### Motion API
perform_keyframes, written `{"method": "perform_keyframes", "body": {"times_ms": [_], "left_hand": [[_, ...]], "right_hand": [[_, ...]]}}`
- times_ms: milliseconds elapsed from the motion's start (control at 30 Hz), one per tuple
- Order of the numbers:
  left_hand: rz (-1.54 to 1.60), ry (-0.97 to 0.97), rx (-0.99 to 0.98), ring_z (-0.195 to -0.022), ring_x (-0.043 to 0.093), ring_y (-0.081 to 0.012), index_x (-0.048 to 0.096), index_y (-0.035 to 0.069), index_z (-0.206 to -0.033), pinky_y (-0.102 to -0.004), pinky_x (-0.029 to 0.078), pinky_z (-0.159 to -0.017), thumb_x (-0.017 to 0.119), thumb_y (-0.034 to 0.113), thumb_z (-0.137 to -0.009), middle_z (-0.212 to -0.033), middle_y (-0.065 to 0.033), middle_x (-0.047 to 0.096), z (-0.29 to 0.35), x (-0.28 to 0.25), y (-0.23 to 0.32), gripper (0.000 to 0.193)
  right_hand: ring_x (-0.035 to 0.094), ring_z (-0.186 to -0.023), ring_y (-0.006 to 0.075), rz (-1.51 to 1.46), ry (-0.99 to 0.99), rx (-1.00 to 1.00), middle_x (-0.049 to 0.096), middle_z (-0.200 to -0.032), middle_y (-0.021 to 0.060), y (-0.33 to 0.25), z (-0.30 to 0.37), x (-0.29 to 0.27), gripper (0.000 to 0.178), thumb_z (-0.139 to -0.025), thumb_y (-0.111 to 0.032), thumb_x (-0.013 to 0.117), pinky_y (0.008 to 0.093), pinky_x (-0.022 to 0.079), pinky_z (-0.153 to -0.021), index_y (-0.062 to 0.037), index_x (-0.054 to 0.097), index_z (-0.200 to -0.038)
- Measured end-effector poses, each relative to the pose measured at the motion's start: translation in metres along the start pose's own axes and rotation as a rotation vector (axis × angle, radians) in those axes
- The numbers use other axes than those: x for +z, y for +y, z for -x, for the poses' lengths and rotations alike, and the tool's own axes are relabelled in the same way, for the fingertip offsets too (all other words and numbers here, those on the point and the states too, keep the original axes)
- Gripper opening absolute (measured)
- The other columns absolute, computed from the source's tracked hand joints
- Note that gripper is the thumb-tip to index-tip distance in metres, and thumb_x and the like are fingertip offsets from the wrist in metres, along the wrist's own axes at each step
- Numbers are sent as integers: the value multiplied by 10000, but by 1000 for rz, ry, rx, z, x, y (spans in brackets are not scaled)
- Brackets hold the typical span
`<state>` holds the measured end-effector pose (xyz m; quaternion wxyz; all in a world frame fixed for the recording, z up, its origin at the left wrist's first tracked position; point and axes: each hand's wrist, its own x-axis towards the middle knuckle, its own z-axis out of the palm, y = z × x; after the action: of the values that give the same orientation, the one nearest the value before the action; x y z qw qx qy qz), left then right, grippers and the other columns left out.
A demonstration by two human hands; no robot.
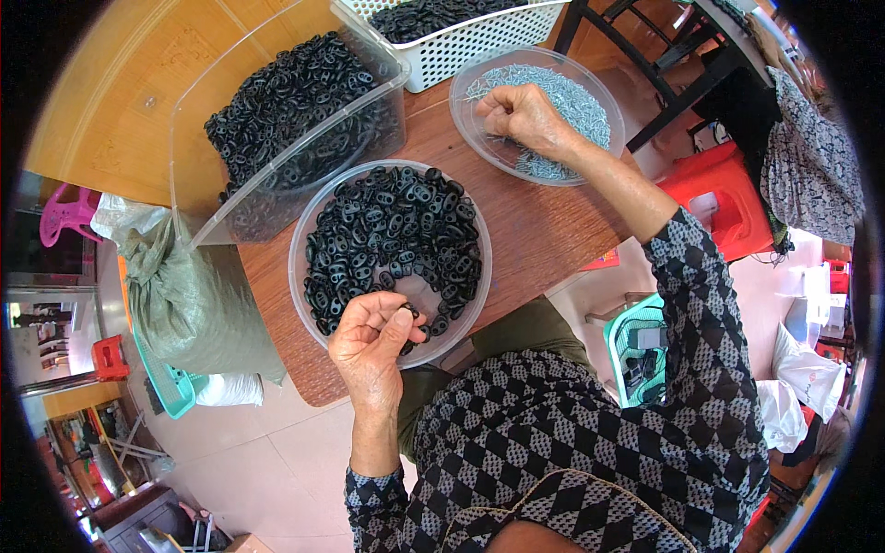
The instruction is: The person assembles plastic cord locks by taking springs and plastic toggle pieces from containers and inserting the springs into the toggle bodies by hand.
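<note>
Black and grey diamond shirt (553, 433) closest of all, across the bottom of the frame. Behind it, a brown wooden table (525, 240) through the middle. On top, at the upper left, a big clear bin (395, 111) heaped with black two-hole ovals (304, 101). Next to that, at the top of the frame, a white basket (461, 48) full of holes, with small black bits (442, 17) inside.

Just left of centre, a round clear bowl (424, 293) with lots of loose black ovals (396, 221) and a bare patch low down. Right of centre, near the top, a round clear dish (466, 115) with a pile of thin silver pins (581, 106), maybe screws, too small to tell.

Over the left part of that dish, the right hand (530, 118) with curled fingers. Cannot tell about a pin in those fingertips. Over the low edge of the bowl, the left hand (371, 348) with thumb and fingers pinched on a held oval (409, 310), maybe more than one.

Looks like the step of picking out a pin, with an oval ready in the other hand. Seems to call next for a good pinch on just one pin, tricky in such a crowded pile, and a steady left hand, so as not to drop the oval.
</note>
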<state>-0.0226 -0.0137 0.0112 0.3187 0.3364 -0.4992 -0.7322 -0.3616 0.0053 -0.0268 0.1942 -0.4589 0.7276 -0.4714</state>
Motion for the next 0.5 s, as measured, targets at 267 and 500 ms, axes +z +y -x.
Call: {"method": "perform_keyframes", "body": {"times_ms": [267,500], "left_hand": [[-8,-40,15,-674,640,-160,587,-48,-968,-242,534,-597,636,-21,-835,-838,-100,650,-1,0,-2,145],[-12,-22,13,-676,645,-163,591,-41,-960,-236,532,-595,644,-17,-830,-832,-104,653,-1,2,-2,142]], "right_hand": [[631,-707,143,115,25,-53,667,-746,93,7,1,-3,144,-760,-59,596,306,506,-656,-1,672,-868],[662,-749,232,163,98,-131,681,-798,128,1,3,0,133,-783,-58,604,342,513,-684,-13,673,-888]]}}
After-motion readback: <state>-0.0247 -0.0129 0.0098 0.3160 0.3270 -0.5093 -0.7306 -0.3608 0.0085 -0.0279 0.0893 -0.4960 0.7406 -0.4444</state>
